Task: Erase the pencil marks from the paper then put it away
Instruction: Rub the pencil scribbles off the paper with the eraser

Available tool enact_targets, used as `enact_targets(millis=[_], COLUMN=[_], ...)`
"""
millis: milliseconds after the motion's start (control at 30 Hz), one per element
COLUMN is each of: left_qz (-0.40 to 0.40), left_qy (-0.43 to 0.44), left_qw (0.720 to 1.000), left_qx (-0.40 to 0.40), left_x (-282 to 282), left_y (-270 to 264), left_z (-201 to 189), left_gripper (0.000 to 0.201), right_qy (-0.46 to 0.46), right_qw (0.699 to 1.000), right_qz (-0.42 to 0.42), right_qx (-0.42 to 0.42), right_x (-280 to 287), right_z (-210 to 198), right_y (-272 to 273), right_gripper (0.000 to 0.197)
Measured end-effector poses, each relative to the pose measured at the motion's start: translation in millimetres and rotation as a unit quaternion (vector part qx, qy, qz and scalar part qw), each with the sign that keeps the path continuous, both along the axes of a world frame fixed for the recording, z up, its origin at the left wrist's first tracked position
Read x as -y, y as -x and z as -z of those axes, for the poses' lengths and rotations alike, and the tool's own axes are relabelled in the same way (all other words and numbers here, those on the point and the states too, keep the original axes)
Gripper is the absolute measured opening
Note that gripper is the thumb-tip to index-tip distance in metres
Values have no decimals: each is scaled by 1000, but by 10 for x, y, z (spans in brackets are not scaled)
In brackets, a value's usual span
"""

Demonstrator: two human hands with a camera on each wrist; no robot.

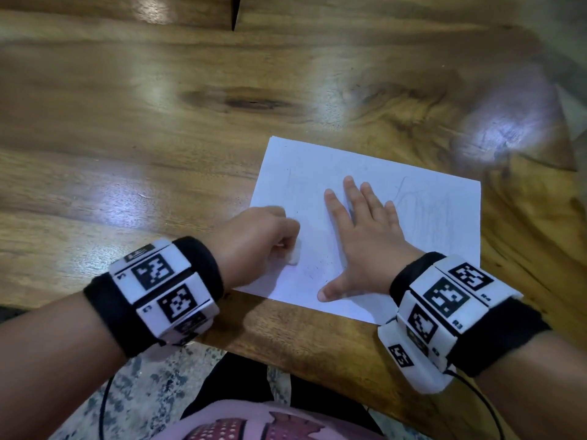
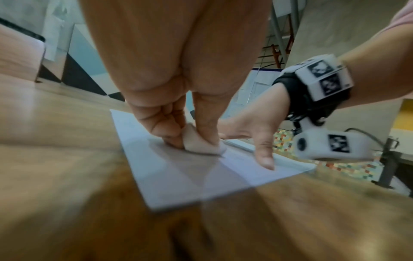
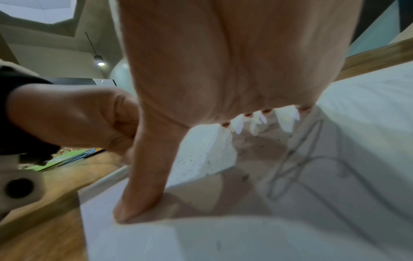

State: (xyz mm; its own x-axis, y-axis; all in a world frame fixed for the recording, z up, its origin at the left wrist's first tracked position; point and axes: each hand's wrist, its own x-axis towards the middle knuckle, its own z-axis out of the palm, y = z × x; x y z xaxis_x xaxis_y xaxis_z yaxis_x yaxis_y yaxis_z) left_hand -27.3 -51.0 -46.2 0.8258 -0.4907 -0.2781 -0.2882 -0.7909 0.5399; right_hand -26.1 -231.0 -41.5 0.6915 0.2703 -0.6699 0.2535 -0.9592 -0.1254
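My left hand [image 1: 254, 239] comes in over the near left edge of the paper [image 1: 317, 160], fingers curled into a fist that pinches a small white eraser [image 1: 293, 257]. In the left wrist view the eraser [image 2: 201, 144] sits squeezed between my thumb and fingertips, its underside pressed flat on the sheet. Around that spot the paper carries only faint grey traces and a scatter of dark crumbs [image 1: 317, 269].

The paper itself lies flat on the wooden table [image 1: 158, 122], close to the near edge and turned a little askew, so one corner points away from me.

To the right, my right hand [image 1: 362, 239] lies palm down on the middle of the sheet, fingers straight and spread, the thumb stretched out toward my body. It holds nothing; it presses on the page. The right wrist view shows the thumb [image 3: 143, 176] flat on the paper with the crumbs just beyond it.

Further right, past my fingers, a patch of pencil scribbles [image 1: 425, 217] covers the right part of the sheet, looping lines and upright strokes, plainly visible.
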Motion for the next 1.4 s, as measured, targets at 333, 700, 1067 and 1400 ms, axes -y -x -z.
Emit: enact_targets(millis=[333,700,1067,1400], left_qz=[1,-78,-164,-200], left_qy=[-16,-15,-44,-24], left_qw=[1000,988,984,979], left_qx=[-16,-135,49,30], left_x=[-78,-48,247,188], left_y=[186,-153,-872,-917], left_z=[-27,-199,-154,-171], left_gripper=[15,16,6,11], right_qy=[-35,-41,-42,-38], right_qw=[999,995,997,998], right_qz=[16,10,12,11], right_qx=[14,95,59,57], right_x=[39,-81,-53,-59], right_z=[14,-15,37,44], right_y=[11,-264,-278,-281], right_gripper=[141,127,133,132])
